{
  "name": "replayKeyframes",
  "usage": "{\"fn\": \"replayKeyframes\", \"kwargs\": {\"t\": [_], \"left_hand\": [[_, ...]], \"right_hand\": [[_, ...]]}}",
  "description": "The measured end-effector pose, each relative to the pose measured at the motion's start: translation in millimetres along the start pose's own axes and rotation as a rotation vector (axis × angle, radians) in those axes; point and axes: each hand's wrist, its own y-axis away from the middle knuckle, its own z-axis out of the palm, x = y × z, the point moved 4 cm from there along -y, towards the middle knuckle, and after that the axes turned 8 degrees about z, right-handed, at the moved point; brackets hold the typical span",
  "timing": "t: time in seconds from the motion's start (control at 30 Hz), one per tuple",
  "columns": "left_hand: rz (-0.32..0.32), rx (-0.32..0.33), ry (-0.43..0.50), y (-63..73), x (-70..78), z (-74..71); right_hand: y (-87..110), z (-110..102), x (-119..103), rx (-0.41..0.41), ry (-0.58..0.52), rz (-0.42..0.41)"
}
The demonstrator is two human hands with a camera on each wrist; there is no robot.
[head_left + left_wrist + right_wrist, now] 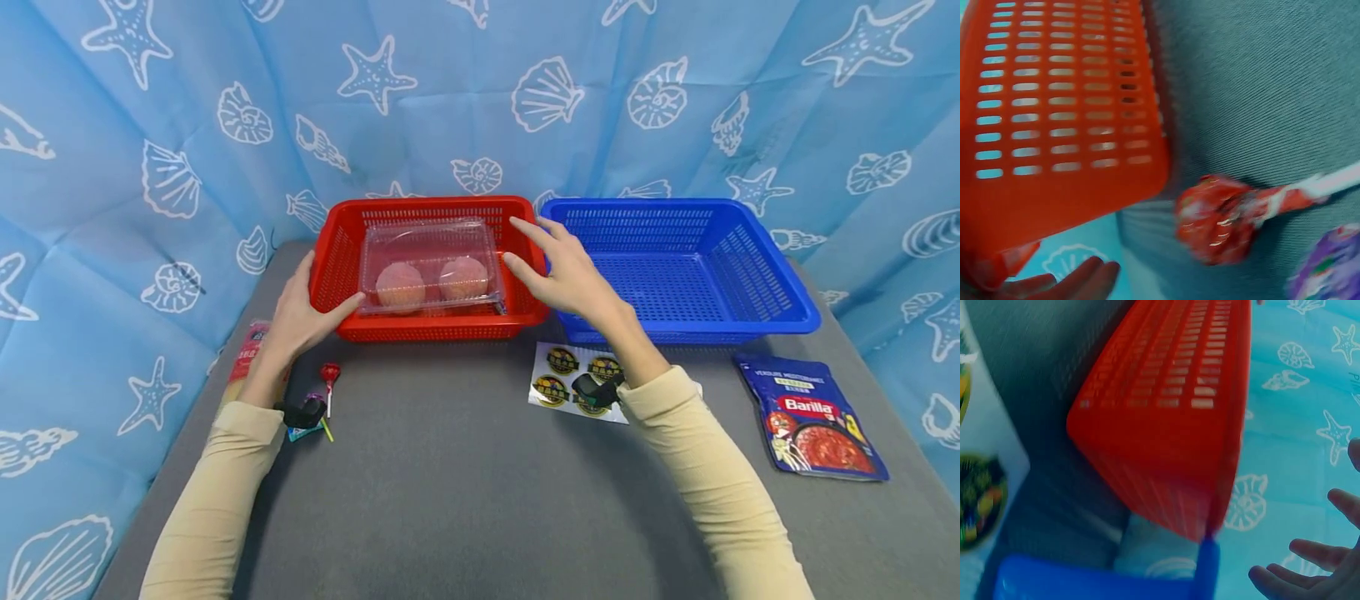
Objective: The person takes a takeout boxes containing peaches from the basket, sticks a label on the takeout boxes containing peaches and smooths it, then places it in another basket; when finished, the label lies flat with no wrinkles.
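A red basket (pixel 435 332) holds a clear plastic clamshell box (pixel 420 242) with two round pinkish items (pixel 464 277) inside. At the basket's left end is my left hand (pixel 300 312), its fingers along the outer side and its thumb extended over the front left corner. My right hand (pixel 566 275) hovers at the opposite end, fingers spread and nothing between them; the right wrist view shows these fingertips apart from the red wall (pixel 1160 444). Below the left hand lies a red-wrapped lollipop (pixel 330 375), seen close up in the left wrist view.
A blue basket (pixel 682 327) stands right of the red one. A sticker sheet (pixel 551 387) lies under the right forearm, a blue Barilla pouch (pixel 813 421) at the right. Beside the left forearm are a red-and-yellow packet (pixel 247 354) and more candy (pixel 300 433). A blue curtain (pixel 442 117) hangs behind.
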Motion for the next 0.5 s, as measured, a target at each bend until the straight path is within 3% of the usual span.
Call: {"fn": "replayKeyframes", "kwargs": {"t": [0.23,0.5], "left_hand": [[-0.114,-0.062,0.048,3.2,-6.8,3.9],[-0.102,-0.091,0.079,4.8,-8.3,4.8]], "right_hand": [[-18.0,24.9,-6.7,-0.027,-0.110,-0.010],[-29.2,54.5,-4.1,-0.101,-0.168,0.092]]}}
